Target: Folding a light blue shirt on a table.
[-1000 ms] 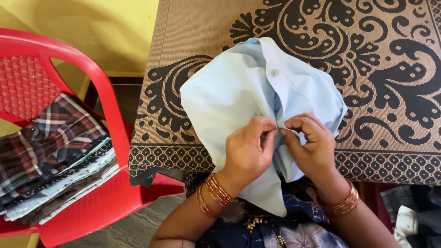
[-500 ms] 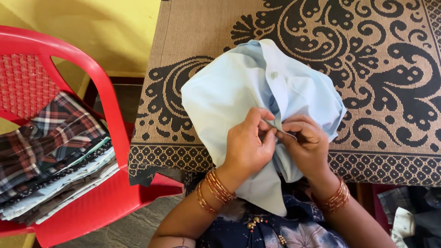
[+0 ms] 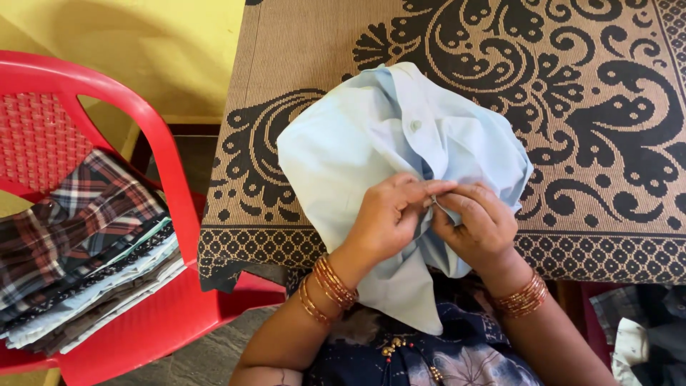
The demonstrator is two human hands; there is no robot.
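Observation:
A light blue shirt point(image 3: 350, 143) lies bunched at the near edge of the table, with its tail hanging over into my lap. One pale button point(image 3: 415, 126) shows on its front strip. My left hand point(image 3: 386, 218) and my right hand point(image 3: 477, 225) meet at the front strip just below that button. Both pinch the fabric edge between thumb and fingers, fingertips touching. Bangles sit on both wrists. What lies between the fingertips is hidden.
A brown mat with black swirls point(image 3: 572, 86) covers the table. To the left stands a red plastic chair point(image 3: 161, 314) holding a stack of folded clothes point(image 3: 78, 243), a plaid one on top. More cloth point(image 3: 636, 343) lies at the lower right.
My hands have drawn closer together on the shirt's front strip, the left fingers now reaching over to the right. The shirt has shifted slightly.

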